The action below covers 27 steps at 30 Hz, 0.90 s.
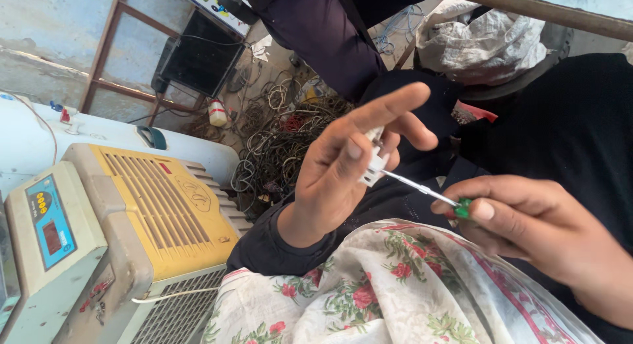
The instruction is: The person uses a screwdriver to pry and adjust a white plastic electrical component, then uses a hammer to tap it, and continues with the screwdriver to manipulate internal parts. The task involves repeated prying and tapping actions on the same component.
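My left hand (343,166) is raised mid-frame, pinching a small white plastic part (374,167) between thumb and fingers, with the index finger stretched out. My right hand (527,219) grips a thin screwdriver (428,192) by its green handle (463,208). The metal shaft points up-left and its tip meets the white part. Both hands hover above a white cloth with red flowers (395,291) on my lap.
A beige and yellow air cooler (151,219) with a grille stands at the left, beside a cream box with a blue control panel (46,225). A heap of tangled cables (283,133) lies on the floor behind. Another person in dark clothes (323,34) is beyond, next to a crumpled white sack (481,41).
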Available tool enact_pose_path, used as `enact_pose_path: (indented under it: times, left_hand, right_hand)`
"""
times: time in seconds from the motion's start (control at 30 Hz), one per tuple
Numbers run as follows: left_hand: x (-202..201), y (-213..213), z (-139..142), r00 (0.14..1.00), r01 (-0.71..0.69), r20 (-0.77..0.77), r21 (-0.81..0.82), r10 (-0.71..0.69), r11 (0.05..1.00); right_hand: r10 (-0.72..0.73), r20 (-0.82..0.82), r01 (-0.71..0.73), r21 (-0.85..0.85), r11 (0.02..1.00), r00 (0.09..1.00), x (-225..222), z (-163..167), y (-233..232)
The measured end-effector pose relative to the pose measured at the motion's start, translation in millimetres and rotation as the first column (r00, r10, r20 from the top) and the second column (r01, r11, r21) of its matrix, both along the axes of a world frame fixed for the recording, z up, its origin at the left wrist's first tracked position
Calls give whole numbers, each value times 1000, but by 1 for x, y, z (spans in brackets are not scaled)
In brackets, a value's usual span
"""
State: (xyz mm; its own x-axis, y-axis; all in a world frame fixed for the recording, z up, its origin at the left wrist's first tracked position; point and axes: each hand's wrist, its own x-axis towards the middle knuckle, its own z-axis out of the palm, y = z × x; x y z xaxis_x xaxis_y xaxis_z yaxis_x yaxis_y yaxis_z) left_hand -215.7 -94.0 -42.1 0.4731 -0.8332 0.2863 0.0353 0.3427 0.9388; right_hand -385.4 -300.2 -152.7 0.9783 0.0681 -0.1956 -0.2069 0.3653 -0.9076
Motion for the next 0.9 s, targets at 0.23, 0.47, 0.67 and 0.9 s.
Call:
enact_pose_path:
  times: [0.23,0.47,0.67,0.9]
  left_hand:
    - [15,2,-4,967,-46,-255,-183,-2,982]
    - [10,-2,-11,991,75,-107,-87,-85,993]
    - [3,-10,-8,886,-157,438,-27,153,987]
    - [21,-7,-1,911,-215,332,-124,245,969]
  right_hand:
    - [-44,318,174,-394,903,947,-6,29,5]
    - [-95,443,290,-398,870,891,-7,25,3]
    - [-190,372,352,-437,828,909,0,24,5]
    - [-243,430,452,-495,742,869,8,37,6]
